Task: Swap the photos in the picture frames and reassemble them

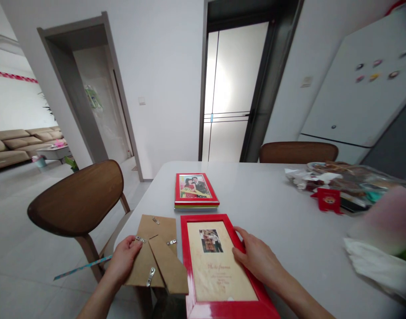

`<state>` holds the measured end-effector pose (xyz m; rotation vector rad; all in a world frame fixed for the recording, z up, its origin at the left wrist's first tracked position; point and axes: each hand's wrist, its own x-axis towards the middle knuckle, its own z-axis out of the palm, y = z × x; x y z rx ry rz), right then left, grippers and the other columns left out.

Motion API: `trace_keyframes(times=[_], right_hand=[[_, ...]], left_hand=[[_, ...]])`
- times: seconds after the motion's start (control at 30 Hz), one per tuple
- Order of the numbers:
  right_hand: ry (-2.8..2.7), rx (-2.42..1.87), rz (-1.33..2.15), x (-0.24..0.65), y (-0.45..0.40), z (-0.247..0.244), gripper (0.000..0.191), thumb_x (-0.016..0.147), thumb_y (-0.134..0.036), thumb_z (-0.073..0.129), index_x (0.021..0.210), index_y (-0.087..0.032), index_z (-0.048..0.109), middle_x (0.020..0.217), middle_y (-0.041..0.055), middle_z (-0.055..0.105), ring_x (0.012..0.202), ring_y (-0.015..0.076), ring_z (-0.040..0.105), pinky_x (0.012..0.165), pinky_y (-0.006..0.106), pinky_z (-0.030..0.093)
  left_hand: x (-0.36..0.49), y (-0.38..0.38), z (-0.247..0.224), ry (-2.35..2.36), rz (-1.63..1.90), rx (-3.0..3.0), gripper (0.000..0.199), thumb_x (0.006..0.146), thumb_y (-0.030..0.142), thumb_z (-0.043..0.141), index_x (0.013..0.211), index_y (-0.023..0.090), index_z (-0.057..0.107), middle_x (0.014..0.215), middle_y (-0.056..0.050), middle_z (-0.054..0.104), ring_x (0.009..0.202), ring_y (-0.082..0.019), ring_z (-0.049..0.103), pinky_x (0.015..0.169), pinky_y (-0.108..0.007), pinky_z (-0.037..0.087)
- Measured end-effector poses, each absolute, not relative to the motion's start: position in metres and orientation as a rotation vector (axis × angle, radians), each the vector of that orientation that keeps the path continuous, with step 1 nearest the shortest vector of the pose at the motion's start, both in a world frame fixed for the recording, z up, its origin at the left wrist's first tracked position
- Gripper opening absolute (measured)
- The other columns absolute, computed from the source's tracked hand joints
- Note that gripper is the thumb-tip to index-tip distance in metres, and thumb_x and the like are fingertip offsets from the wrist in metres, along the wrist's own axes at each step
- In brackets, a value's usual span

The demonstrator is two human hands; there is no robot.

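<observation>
My left hand (127,256) is closed on the left edge of a brown backing board (143,261), thumb on its face. Several metal clips and a fold-out stand show on the board, which overhangs the table's front edge. Beside it lies a red photo frame (186,261), face up, with a cream insert sheet (219,277) bearing a small picture and printed words. My right hand (257,257) grips the frame's right side, fingers over the outer edge and thumb on the front. Behind them, a red-framed couple photo (194,188) rests on top of a small stack.
The white table (256,186) carries plastic-wrapped items (358,177), a red card (329,200) and a white cloth (378,261) at the right. A brown chair (79,199) stands at the left, another chair (299,152) at the far side. A thin blue strip (83,267) shows low at the left.
</observation>
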<state>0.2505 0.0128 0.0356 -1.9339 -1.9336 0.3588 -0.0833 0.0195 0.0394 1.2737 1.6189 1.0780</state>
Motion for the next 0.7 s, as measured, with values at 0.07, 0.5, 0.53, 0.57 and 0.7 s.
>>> trace_keyframes(times=[0.07, 0.5, 0.53, 0.57, 0.7], right_hand=[[-1.901, -1.92, 0.376, 0.251, 0.014, 0.038, 0.047, 0.068, -0.02, 0.041, 0.115, -0.013, 0.042, 0.093, 0.0111, 0.061, 0.081, 0.0217, 0.057, 0.07, 0.031, 0.04], [-0.835, -1.17, 1.553, 0.24, -0.009, 0.086, 0.079, 0.064, -0.023, 0.054, 0.13, -0.027, 0.01, 0.086, 0.0032, 0.066, 0.067, 0.0189, 0.063, 0.064, 0.034, 0.047], [-0.856, -1.167, 1.542, 0.24, -0.01, 0.088, 0.079, 0.064, -0.025, 0.056, 0.13, -0.027, 0.012, 0.085, 0.003, 0.066, 0.066, 0.0183, 0.062, 0.064, 0.034, 0.048], [-0.882, -1.172, 1.524, 0.241, -0.01, 0.088, 0.078, 0.065, -0.027, 0.057, 0.129, -0.027, 0.013, 0.084, 0.0026, 0.066, 0.064, 0.0175, 0.062, 0.062, 0.032, 0.047], [-0.985, -1.306, 1.369, 0.253, -0.003, 0.081, 0.077, 0.063, -0.033, 0.06, 0.128, -0.026, 0.019, 0.068, -0.0018, 0.062, 0.054, 0.0136, 0.056, 0.05, 0.024, 0.044]], left_hand=[[-0.083, 0.023, 0.04, 1.709, 1.117, 1.362, 0.03, 0.06, 0.034, 0.056, 0.084, 0.015, 0.054, 0.071, -0.004, 0.062, 0.071, -0.025, 0.06, 0.066, -0.038, 0.046], [0.09, -0.042, 0.054, 1.083, 0.939, 2.331, 0.064, 0.062, 0.027, 0.061, 0.12, 0.015, 0.037, 0.128, -0.014, 0.038, 0.116, -0.031, 0.035, 0.094, -0.047, 0.033], [0.097, -0.044, 0.057, 1.047, 0.948, 2.401, 0.062, 0.063, 0.026, 0.059, 0.12, 0.014, 0.037, 0.125, -0.016, 0.042, 0.112, -0.031, 0.04, 0.091, -0.047, 0.037], [0.1, -0.044, 0.06, 1.017, 0.96, 2.462, 0.057, 0.066, 0.023, 0.056, 0.119, 0.014, 0.038, 0.119, -0.016, 0.048, 0.106, -0.03, 0.045, 0.086, -0.046, 0.042], [0.087, -0.039, 0.074, 0.964, 1.164, 2.554, 0.049, 0.072, 0.009, 0.042, 0.12, 0.016, 0.034, 0.093, -0.011, 0.061, 0.082, -0.022, 0.057, 0.066, -0.033, 0.051]])
